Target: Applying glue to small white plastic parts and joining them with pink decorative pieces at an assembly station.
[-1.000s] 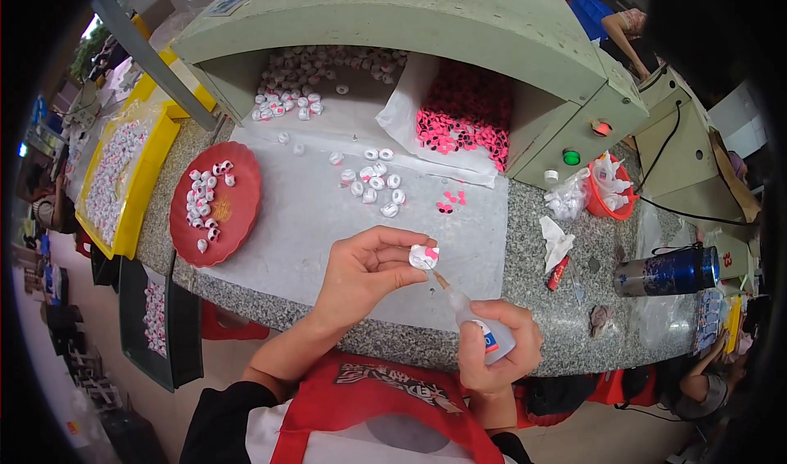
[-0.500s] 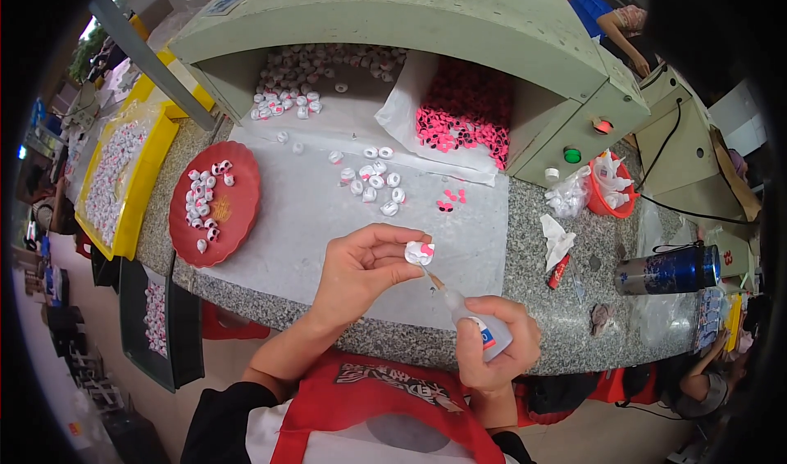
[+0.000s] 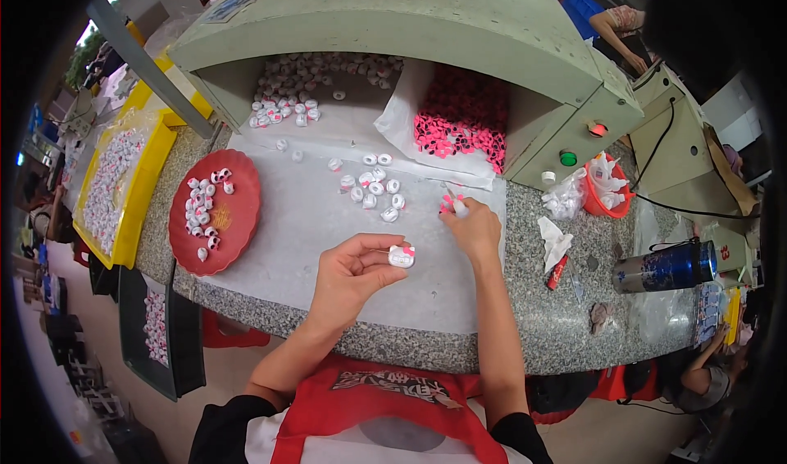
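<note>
Bottle (image 3: 461,209) in right hand (image 3: 476,231) points forward-left along its long axis.

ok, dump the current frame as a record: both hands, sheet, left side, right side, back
left hand: pinches a white-and-pink piece
right hand: holds a pale bottle, mostly hidden, by small pink pieces; contact unclear
sheet: loose white pieces
left side: red plate with pieces, yellow tray
right side: red basket, blue flask
back: pale green cabinet
</note>
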The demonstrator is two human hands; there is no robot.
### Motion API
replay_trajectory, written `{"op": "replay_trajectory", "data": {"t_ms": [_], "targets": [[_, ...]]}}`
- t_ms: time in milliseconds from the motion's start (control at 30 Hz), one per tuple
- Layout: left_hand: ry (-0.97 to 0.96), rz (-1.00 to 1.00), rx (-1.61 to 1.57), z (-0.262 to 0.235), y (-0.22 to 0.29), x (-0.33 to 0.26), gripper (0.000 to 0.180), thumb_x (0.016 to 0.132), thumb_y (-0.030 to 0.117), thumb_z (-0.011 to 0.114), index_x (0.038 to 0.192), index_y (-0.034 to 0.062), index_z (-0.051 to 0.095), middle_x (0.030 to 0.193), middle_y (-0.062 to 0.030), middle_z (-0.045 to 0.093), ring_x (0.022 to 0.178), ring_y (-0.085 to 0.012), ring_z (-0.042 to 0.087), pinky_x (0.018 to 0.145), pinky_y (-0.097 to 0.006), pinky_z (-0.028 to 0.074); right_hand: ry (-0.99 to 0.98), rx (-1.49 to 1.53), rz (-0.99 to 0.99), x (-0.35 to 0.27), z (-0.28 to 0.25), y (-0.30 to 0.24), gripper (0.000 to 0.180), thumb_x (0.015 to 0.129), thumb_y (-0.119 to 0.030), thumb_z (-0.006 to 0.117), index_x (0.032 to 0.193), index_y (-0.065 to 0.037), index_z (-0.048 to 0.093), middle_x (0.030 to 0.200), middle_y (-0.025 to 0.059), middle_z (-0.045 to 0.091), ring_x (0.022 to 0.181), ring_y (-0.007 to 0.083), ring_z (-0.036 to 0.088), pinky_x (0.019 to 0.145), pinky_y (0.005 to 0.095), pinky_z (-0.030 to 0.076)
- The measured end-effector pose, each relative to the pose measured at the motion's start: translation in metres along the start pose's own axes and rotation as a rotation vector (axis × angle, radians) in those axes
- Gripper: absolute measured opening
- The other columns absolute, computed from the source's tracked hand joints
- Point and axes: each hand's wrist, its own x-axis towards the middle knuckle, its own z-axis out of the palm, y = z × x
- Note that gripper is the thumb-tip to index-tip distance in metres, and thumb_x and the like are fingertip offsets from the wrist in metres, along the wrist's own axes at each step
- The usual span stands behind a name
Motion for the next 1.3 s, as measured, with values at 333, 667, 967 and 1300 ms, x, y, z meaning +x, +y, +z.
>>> {"op": "replay_trajectory", "data": {"t_ms": [333, 667, 967, 1300], "targets": [[0.028, 0.03, 0.02, 0.005, -0.012, 0.012, 0.032, 0.072, -0.012, 0.057, 0.103, -0.0053, 0.052, 0.1, -0.0136, 0.059, 0.084, -0.0167, 0.061, 0.076, -0.027, 0.05, -0.205, 0.758, 0.143, -0.063, -0.064, -0.043, 0.009, 0.071, -0.005, 0.066, 0.079, -0.001, 0.063, 0.064, 0.0018, 0.059, 0.056, 0.006, 0.054, 0.044, 0.0183, 0.041], [-0.088, 0.184, 0.034, 0.02, -0.016, 0.01, 0.031, 0.074, -0.013, 0.054, 0.104, -0.0038, 0.054, 0.108, -0.0103, 0.051, 0.095, -0.017, 0.056, 0.079, -0.024, 0.05, -0.188, 0.784, -0.062, -0.096, -0.087, -0.073, 0.012, 0.068, 0.0, 0.069, 0.075, 0.0, 0.06, 0.064, 0.0023, 0.058, 0.054, 0.0051, 0.052, 0.047, 0.0172, 0.041], [-0.223, 0.171, -0.038, 0.013, -0.007, 0.008, 0.03, 0.075, -0.012, 0.054, 0.104, -0.0046, 0.054, 0.112, -0.0193, 0.05, 0.1, -0.0225, 0.054, 0.084, -0.031, 0.047, -0.11, 0.775, -0.042, -0.101, -0.078, -0.068, 0.014, 0.067, 0.0, 0.07, 0.077, 0.0, 0.06, 0.064, 0.002, 0.058, 0.055, 0.005, 0.051, 0.046, 0.0171, 0.04], [-0.186, 0.334, 0.089, 0.024, -0.009, 0.004, 0.027, 0.078, -0.01, 0.053, 0.104, -0.0041, 0.055, 0.107, -0.0154, 0.053, 0.098, -0.0211, 0.055, 0.083, -0.029, 0.049, -0.083, 0.853, -0.165, -0.105, -0.079, -0.066, 0.02, 0.066, 0.008, 0.066, 0.085, 0.0, 0.064, 0.074, 0.0039, 0.058, 0.064, 0.0067, 0.052, 0.056, 0.0181, 0.039]]}}
